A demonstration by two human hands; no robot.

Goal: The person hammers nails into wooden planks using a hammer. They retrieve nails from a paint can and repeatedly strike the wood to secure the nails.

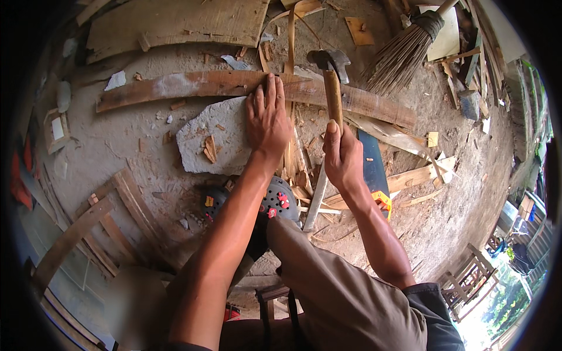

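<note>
Hammer (334,96) raised across a wooden plank (193,86)

Head view: the left hand (270,126) lies with extended fingers on the plank, gripping nothing; the right hand (343,153) is closed around the handle. The plank lies just beyond 1 stone slab (213,131); 1 saw (373,161) lies nearby.

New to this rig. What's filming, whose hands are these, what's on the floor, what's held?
No machine here: these are a person's own bare hands. The single picture comes from the left of two wide fisheye cameras worn on the head, looking down, so straight edges bend toward the rim. The left hand lies on a long wooden plank; the right hand grips a hammer. On the dirt floor are a stone slab, a blue-bladed saw and scraps of wood.
</note>
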